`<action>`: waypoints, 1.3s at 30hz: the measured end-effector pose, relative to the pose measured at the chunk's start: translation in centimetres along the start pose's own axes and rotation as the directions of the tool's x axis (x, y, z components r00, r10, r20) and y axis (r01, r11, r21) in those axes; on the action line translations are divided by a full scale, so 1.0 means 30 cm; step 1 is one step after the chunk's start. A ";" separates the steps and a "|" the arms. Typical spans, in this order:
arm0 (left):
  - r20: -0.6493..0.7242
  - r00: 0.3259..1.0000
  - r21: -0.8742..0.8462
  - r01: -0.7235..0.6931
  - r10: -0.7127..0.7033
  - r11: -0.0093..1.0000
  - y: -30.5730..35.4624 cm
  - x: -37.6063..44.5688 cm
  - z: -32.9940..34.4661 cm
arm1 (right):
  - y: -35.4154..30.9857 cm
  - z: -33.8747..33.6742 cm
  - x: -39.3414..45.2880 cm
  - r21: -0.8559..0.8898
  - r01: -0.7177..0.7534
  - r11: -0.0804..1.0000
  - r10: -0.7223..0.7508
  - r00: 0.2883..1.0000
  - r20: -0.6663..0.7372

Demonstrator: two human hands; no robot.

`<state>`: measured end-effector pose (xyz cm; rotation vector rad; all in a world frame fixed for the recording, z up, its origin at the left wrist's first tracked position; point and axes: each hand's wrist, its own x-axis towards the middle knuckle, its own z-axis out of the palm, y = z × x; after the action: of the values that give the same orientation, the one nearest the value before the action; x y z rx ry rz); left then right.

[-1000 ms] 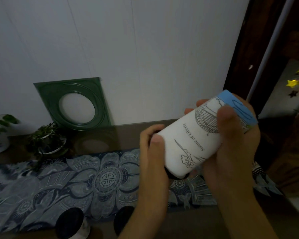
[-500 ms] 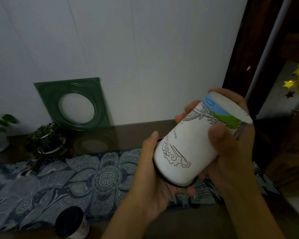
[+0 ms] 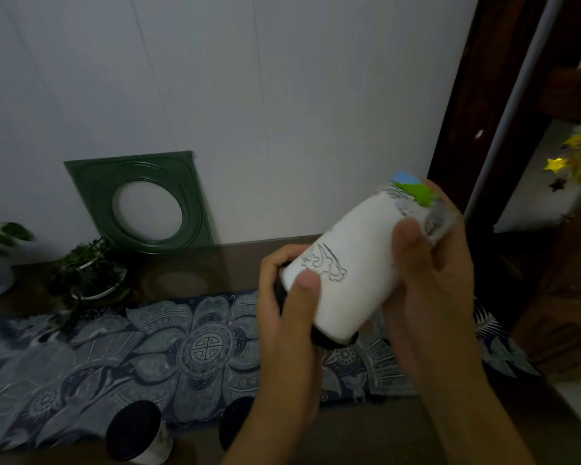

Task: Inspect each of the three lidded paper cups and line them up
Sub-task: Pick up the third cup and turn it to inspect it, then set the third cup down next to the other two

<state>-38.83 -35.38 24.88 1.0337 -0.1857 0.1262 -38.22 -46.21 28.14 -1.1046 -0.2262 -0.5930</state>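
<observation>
Both my hands hold a white paper cup (image 3: 353, 263) tilted in the air, its black lid low at the left and its blue and green base up at the right. My left hand (image 3: 292, 317) grips the lid end, thumb on the wall. My right hand (image 3: 430, 270) grips the base end, thumb across the side. Line drawings of clouds show on the wall of the cup. Two more cups with black lids stand at the table's front edge: one (image 3: 138, 434) at the left, another (image 3: 237, 422) partly behind my left forearm.
A blue patterned cloth (image 3: 114, 350) covers the dark table. A green square frame with a round hole (image 3: 145, 199) leans on the white wall. Two potted plants (image 3: 88, 276) stand at the back left. A dark wooden doorframe (image 3: 463, 112) rises at the right.
The cup has turned in my hands, so different drawings face me. My left thumb has come back onto the wall. The second standing cup is in view again.
</observation>
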 end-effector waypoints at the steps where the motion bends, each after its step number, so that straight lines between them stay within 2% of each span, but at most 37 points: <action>1: 0.018 0.999 -0.049 0.044 -0.043 0.998 -0.001 0.003 -0.007 | 0.001 -0.005 -0.006 -0.094 0.037 0.995 -0.032 0.998 0.056; 3: 0.054 0.994 -0.126 0.100 -0.093 0.987 0.017 0.016 -0.011 | 0.011 -0.020 -0.024 -0.339 0.132 0.932 -0.089 0.986 0.139; 6: 0.048 0.990 -0.149 0.136 -0.130 0.979 0.014 0.035 -0.026 | 0.036 -0.035 -0.056 -0.646 0.369 0.668 -0.186 0.924 0.335; 7: 0.052 0.989 -0.148 0.148 -0.141 0.978 0.014 0.039 -0.031 | 0.047 -0.040 -0.066 -0.692 0.419 0.588 -0.177 0.901 0.395; 9: 0.083 0.982 -0.155 0.179 -0.168 0.972 0.014 0.047 -0.040 | 0.069 -0.050 -0.079 -0.718 0.470 0.513 -0.134 0.871 0.474; 12: 0.141 0.970 -0.111 0.214 -0.198 0.971 0.011 0.051 -0.051 | 0.095 -0.068 -0.080 -0.736 0.451 0.504 -0.113 0.880 0.462; 16: 0.162 0.970 -0.008 0.186 -0.182 0.983 -0.021 0.056 -0.084 | 0.096 -0.087 -0.086 -0.716 0.294 0.633 -0.055 0.940 0.338; 20: 0.198 0.965 0.082 0.157 -0.171 0.984 -0.060 0.058 -0.130 | 0.109 -0.131 -0.098 -0.645 0.008 0.764 0.091 0.989 0.120; 24: 0.179 0.961 0.200 0.175 -0.212 0.964 -0.144 0.049 -0.189 | 0.168 -0.190 -0.128 -0.621 -0.157 0.768 0.233 0.972 0.043; 30: 0.133 0.884 0.251 0.408 -0.449 0.878 -0.277 0.005 -0.254 | 0.278 -0.290 -0.194 -0.523 -0.433 0.734 0.453 0.886 -0.098; 34: 0.075 0.837 0.259 0.508 -0.542 0.821 -0.391 -0.030 -0.293 | 0.395 -0.391 -0.259 -0.454 -0.613 0.647 0.585 0.781 -0.220; 39: -0.009 0.749 0.257 0.642 -0.662 0.723 -0.572 -0.096 -0.368 | 0.515 -0.508 -0.346 -0.356 -0.753 0.554 0.690 0.654 -0.310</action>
<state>-37.32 -34.62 4.34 1.3003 0.1365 -0.5612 -39.99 -51.39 4.73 -1.4794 0.5277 0.0608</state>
